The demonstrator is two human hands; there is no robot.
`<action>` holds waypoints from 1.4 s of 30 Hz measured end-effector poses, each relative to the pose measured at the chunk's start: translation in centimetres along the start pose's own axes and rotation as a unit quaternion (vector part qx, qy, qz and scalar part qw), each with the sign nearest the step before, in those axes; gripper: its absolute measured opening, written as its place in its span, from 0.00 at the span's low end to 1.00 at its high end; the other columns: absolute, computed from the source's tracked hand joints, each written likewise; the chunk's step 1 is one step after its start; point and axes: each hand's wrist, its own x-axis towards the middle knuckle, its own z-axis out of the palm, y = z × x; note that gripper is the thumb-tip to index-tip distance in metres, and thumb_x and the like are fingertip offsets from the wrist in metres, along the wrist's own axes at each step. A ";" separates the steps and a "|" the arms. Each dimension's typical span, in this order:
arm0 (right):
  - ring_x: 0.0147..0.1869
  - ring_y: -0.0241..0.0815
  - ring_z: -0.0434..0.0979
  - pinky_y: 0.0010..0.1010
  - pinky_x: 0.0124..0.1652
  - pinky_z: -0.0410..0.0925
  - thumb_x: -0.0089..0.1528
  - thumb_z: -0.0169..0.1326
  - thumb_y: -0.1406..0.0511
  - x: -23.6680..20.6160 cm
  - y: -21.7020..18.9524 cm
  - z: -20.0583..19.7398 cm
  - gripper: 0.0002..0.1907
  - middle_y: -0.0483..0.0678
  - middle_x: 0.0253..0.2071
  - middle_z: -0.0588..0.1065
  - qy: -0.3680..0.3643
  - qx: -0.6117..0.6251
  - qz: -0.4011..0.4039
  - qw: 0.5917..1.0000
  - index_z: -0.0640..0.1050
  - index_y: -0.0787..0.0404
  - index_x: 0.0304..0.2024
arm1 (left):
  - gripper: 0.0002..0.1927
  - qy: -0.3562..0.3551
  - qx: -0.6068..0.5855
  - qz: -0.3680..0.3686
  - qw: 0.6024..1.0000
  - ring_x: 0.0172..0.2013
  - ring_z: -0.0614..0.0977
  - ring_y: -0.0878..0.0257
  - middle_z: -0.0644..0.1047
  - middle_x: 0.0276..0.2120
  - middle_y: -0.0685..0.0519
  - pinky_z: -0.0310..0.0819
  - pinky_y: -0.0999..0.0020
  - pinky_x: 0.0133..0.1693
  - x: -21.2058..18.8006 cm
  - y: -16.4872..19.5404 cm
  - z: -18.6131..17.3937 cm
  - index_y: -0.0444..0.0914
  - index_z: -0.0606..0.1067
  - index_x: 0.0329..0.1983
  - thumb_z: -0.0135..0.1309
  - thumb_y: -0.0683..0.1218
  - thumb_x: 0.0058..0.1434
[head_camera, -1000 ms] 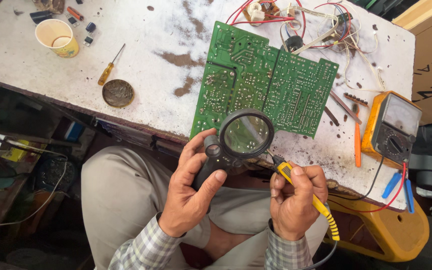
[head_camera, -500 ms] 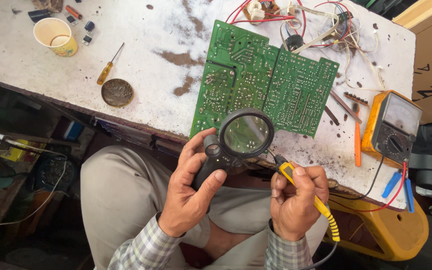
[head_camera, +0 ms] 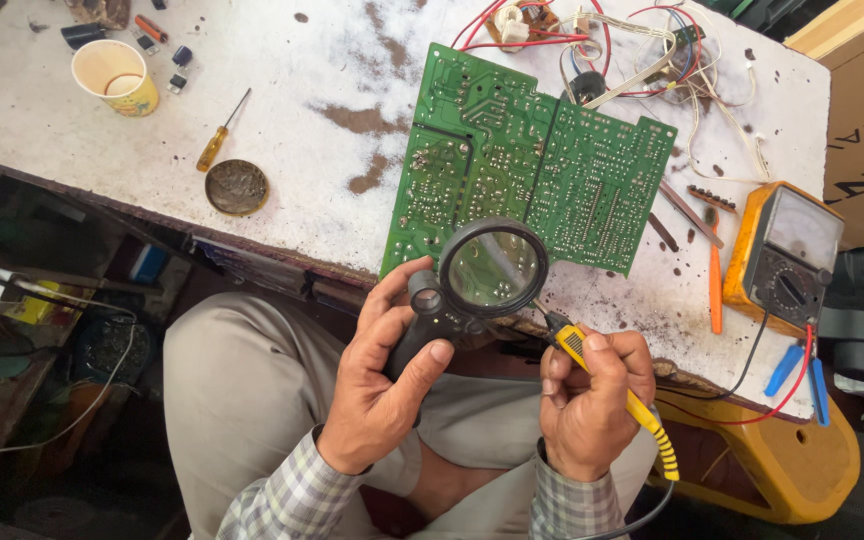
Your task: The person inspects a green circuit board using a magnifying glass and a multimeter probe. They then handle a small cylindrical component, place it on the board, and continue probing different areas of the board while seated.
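A large green circuit board lies solder side up on the worn white bench. My left hand grips the black handle of a round magnifying glass, held over the board's near edge. My right hand holds a yellow and black soldering iron like a pen, its tip pointing up-left just under the lens rim, close to the board's near edge.
A yellow multimeter with red and black leads sits at the right. A tangle of wires and parts lies behind the board. A paper cup, a small screwdriver and a round tin are at the left. An orange tool lies beside the meter.
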 end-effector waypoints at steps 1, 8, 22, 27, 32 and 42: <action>0.18 0.38 0.61 0.26 0.20 0.56 0.66 0.48 0.68 0.0 0.0 0.0 0.07 0.52 0.21 0.68 -0.002 0.000 0.001 1.000 0.69 0.65 0.34 | 0.14 0.000 -0.003 0.001 1.000 0.70 0.68 0.50 0.63 0.72 0.38 0.58 0.54 0.70 0.0 0.0 0.0 0.32 0.76 0.54 0.56 0.45 0.69; 0.18 0.39 0.61 0.26 0.19 0.55 0.66 0.48 0.68 0.0 0.0 -0.1 0.08 0.52 0.21 0.68 0.000 0.006 0.005 1.000 0.68 0.65 0.33 | 0.15 -0.001 0.005 -0.001 1.000 0.70 0.67 0.50 0.63 0.72 0.38 0.58 0.54 0.69 0.0 0.1 0.0 0.32 0.76 0.55 0.56 0.45 0.69; 0.18 0.39 0.61 0.26 0.20 0.56 0.66 0.47 0.69 0.0 -0.2 -0.1 0.08 0.53 0.22 0.68 -0.004 0.017 -0.013 1.000 0.66 0.63 0.32 | 0.14 -0.002 0.008 -0.001 1.000 0.69 0.68 0.51 0.63 0.71 0.39 0.59 0.54 0.69 -0.1 0.2 0.0 0.33 0.77 0.54 0.56 0.45 0.69; 0.18 0.39 0.61 0.26 0.20 0.56 0.66 0.47 0.69 -0.1 -0.2 0.0 0.07 0.53 0.22 0.68 -0.007 0.014 -0.014 1.000 0.67 0.64 0.33 | 0.15 -0.002 0.007 -0.005 1.000 0.69 0.68 0.51 0.63 0.71 0.38 0.59 0.54 0.69 0.0 0.2 0.0 0.33 0.77 0.55 0.56 0.45 0.69; 0.18 0.39 0.62 0.26 0.19 0.55 0.66 0.47 0.68 -0.2 -0.1 0.0 0.08 0.53 0.21 0.67 -0.002 0.012 -0.007 1.000 0.66 0.64 0.32 | 0.13 -0.003 0.000 -0.004 1.000 0.68 0.69 0.51 0.64 0.71 0.38 0.60 0.55 0.68 -0.1 0.1 -0.1 0.33 0.76 0.52 0.56 0.45 0.68; 0.18 0.40 0.62 0.25 0.18 0.54 0.66 0.47 0.68 -0.3 0.2 0.0 0.08 0.53 0.21 0.68 0.002 0.012 0.001 1.000 0.65 0.63 0.32 | 0.13 -0.001 -0.003 0.000 1.000 0.69 0.68 0.51 0.63 0.71 0.38 0.59 0.54 0.69 -0.1 0.0 -0.1 0.32 0.76 0.53 0.56 0.44 0.68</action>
